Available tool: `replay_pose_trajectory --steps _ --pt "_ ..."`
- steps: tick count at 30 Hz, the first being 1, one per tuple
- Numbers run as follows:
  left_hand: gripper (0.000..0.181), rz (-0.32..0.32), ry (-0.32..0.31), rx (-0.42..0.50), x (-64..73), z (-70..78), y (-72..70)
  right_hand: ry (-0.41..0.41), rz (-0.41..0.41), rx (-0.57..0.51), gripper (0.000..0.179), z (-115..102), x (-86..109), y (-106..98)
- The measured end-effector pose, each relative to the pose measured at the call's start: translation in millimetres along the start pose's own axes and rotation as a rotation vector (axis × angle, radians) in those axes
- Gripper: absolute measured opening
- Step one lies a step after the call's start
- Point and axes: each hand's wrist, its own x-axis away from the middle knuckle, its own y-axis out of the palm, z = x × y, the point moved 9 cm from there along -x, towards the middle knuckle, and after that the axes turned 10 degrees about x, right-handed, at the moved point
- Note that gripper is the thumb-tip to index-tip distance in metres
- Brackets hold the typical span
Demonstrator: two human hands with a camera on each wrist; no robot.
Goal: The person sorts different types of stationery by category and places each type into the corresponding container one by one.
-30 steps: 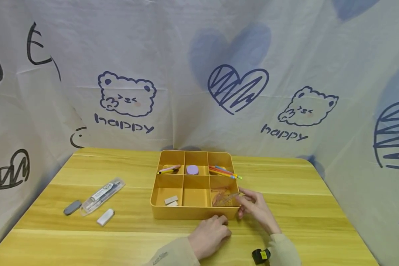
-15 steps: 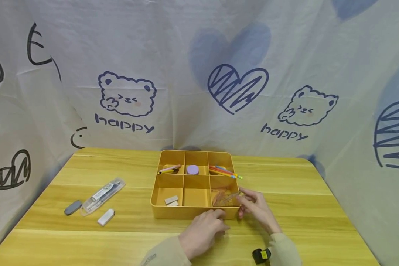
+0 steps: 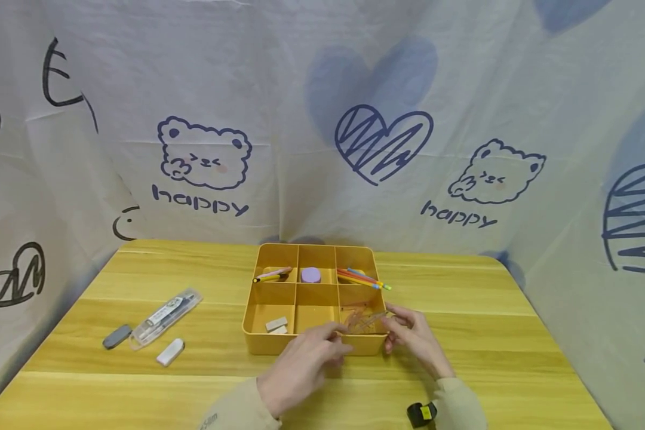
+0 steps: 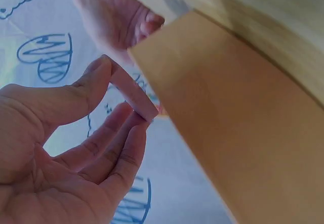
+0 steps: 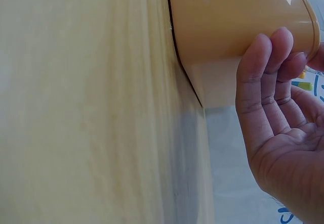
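Observation:
A yellow storage box [image 3: 273, 344] with six compartments stands on the table. My right hand [image 3: 415, 338] grips its front right corner, fingers against the outer wall and thumb at the rim. My left hand [image 3: 300, 365], slightly blurred, hovers before the front wall, its fingertips overlapping the rim in the head view. In the left wrist view its fingers [image 4: 124, 168] are loosely bent, with no object seen between them. Clear orange-tinted rulers [image 3: 361, 319] lie in the front right compartment. Two pale erasers [image 3: 276, 324] lie in the front left one.
Pens [image 3: 273, 275], a round purple item [image 3: 310, 275] and colored pencils [image 3: 362, 279] occupy the back compartments. To the left lie a clear pencil case [image 3: 165, 318], a grey oblong item [image 3: 117, 337] and a white one [image 3: 170, 352]. A black item [image 3: 421, 414] is by the right sleeve.
My left hand has moved leftward along the box front and a little up toward the rim. My right hand stays at the corner. The box and its contents look unmoved.

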Motion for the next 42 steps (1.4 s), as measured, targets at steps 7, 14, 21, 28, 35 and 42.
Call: replay_pose_trajectory --steps 7,14,21,28,35,42 --pt "0.033 0.111 -0.049 0.015 9.9 -18.7 -30.7 0.004 0.004 0.008 0.068 0 0.0 0" --pt "0.036 0.182 -0.172 -0.021 15.2 -45.1 -52.1 0.004 0.008 0.019 0.067 2 0.4 -1" --pt "0.036 0.246 -0.265 -0.036 21.6 -72.5 -62.2 0.005 0.006 0.024 0.067 3 1.2 -2" --pt "0.040 0.274 -0.332 -0.052 29.7 -94.3 -64.6 0.014 0.003 0.031 0.067 3 0.7 -1" --pt "0.038 0.260 -0.381 -0.038 31.7 -103.1 -59.9 0.018 0.011 0.029 0.067 4 -0.5 -1" --pt "0.035 0.262 -0.384 -0.042 31.7 -105.1 -57.0 0.021 0.009 0.030 0.068 3 0.1 -1"
